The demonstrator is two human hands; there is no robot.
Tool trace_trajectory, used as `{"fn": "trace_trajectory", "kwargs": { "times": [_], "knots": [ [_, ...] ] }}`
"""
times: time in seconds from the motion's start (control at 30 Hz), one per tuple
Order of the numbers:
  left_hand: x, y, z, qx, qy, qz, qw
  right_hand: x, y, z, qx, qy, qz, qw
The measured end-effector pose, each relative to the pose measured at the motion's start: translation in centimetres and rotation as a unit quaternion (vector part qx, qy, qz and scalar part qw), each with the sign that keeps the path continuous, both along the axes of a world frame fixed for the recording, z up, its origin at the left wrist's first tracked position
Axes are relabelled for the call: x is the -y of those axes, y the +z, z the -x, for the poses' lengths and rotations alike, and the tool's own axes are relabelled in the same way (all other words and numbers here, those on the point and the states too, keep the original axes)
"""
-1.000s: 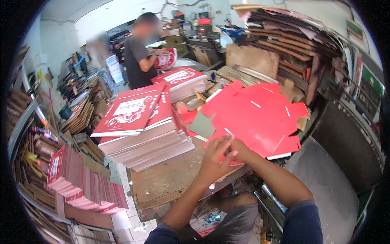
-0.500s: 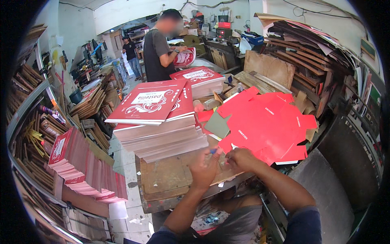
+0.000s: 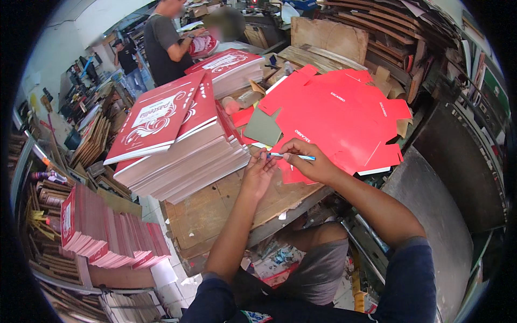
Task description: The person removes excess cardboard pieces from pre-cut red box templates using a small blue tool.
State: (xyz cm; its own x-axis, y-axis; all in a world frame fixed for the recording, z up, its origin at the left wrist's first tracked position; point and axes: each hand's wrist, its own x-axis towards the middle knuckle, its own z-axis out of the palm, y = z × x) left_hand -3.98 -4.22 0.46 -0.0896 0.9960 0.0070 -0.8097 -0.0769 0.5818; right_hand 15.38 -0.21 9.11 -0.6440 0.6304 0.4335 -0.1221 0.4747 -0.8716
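Both hands are pinching a pen (image 3: 291, 156): the left hand (image 3: 260, 172) at its tip, the right hand (image 3: 308, 160) mid-shaft. The pen is hovering over the near edge of the red sheets (image 3: 334, 116), with bare tabletop (image 3: 215, 210) lying open just below that edge.

Head-worn fisheye, looking down, close over workbench (image 3: 215, 210)

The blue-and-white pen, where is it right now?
In the head view, the pen sits just right of centre, held level between both hands over the near edge of the flat red box blanks, right of the tall stack of red cartons.
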Motion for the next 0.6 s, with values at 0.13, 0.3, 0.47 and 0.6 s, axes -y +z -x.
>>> {"fn": "trace_trajectory", "kwargs": {
  "times": [0.13, 0.3, 0.47, 0.6],
  "knots": [
    [-0.2, -0.9, 0.1, 0.006, -0.006, -0.018, 1.000, -0.8, -0.2, -0.4, 0.049, -0.003, 0.018, 0.999],
    [0.0, 0.2, -0.4, 0.010, -0.012, -0.010, 1.000, -1.5, -0.3, -0.4, 0.051, -0.035, 0.036, 0.997],
    [0.3, 0.1, -0.4, 0.005, 0.002, -0.003, 1.000, -1.3, -0.3, -0.1, 0.049, -0.022, 0.044, 0.998],
    [0.3, -0.2, -0.5, 0.001, -0.008, -0.011, 1.000, -1.0, -0.1, -0.2, 0.058, -0.011, 0.065, 0.996]
  ]
}}
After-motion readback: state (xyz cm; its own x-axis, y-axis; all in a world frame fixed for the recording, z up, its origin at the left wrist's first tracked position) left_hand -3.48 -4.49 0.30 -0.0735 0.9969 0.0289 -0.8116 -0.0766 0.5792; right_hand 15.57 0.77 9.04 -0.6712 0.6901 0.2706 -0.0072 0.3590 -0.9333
